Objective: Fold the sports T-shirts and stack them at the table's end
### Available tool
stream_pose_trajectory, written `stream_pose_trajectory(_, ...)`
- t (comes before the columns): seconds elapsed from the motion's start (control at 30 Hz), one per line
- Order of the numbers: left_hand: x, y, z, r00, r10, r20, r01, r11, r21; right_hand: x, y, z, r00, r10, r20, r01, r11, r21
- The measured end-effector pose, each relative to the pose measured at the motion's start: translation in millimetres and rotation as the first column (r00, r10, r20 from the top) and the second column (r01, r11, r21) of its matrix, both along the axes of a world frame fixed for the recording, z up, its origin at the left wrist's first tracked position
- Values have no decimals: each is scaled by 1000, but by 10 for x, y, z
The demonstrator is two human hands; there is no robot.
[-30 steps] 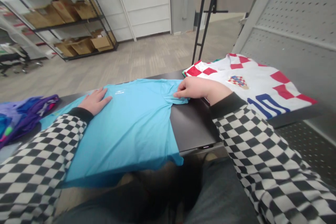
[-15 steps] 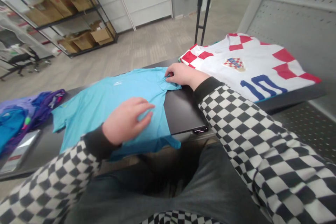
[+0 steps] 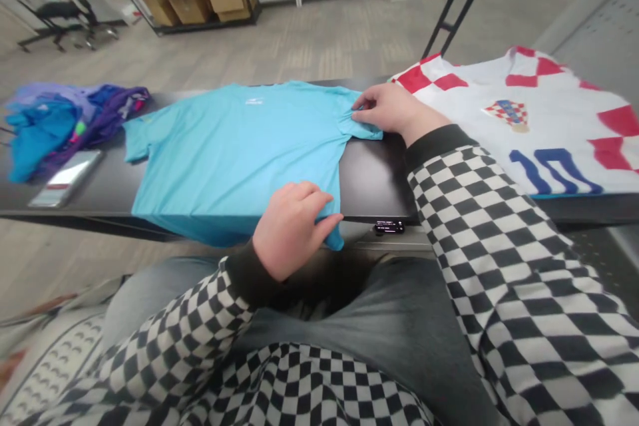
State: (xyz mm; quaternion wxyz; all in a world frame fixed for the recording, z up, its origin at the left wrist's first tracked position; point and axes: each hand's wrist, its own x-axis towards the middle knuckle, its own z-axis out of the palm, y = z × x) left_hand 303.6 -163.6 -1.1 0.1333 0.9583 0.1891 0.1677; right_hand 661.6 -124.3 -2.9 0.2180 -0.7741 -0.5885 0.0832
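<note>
red-checkered number 10 jersey [image 3: 529,120] | heaped purple-blue clothes [image 3: 64,123] | cardboard boxes [image 3: 192,3] on wire shelving [image 3: 200,28]

The right edge of the view is cutting off a red-and-white checked football jersey [image 3: 529,120]. The left hand [image 3: 292,229] is covering part of the hem [image 3: 334,236] of a blue T-shirt [image 3: 234,153], and the right hand [image 3: 392,110] is hiding part of its sleeve [image 3: 367,132]. A chest logo [image 3: 254,101] and a small lit label [image 3: 389,226] at the worktop [image 3: 372,180] edge are showing too small to read. A glossy slab [image 3: 64,178] is showing only glare, and a blurred patterned cloth [image 3: 50,359] is running out of the bottom-left corner.
</note>
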Motion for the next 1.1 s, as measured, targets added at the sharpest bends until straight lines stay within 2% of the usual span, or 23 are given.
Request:
stream_pose_trajectory(0.2,-71,-61,9,999,35,16,-35,999,10,70,9,-51,991,-6,-131,13,998,59)
stream_pose_trajectory(0.4,-31,-122,71,998,52,35,-52,999,-16,33,-9,-14,970,-45,-237,55,998,33)
stream_pose_trajectory(0.53,56,-221,133,994,67,90,-67,998,-9,-37,-27,35,975,-64,-213,75,996,43)
stream_pose_trajectory(0.63,104,-262,126,996,34,78,-33,999,-19,-87,-53,72,984,-92,-155,102,993,58)
stream_pose_trajectory(0.73,98,-226,89,998,-17,55,20,998,-51,-114,-67,94,987,-97,-130,106,992,66)
stream_pose_trajectory(0.83,40,-139,53,999,2,49,0,999,-33,-128,-67,104,987,-89,-136,98,993,63)
stream_pose_trajectory(1.03,-115,-135,19,974,6,-227,9,998,64,-157,-74,119,992,-97,-86,103,993,61)
stream_pose_trajectory(1.1,-145,-188,29,966,-7,-257,27,997,72,-158,-75,113,991,-98,-88,104,992,65)
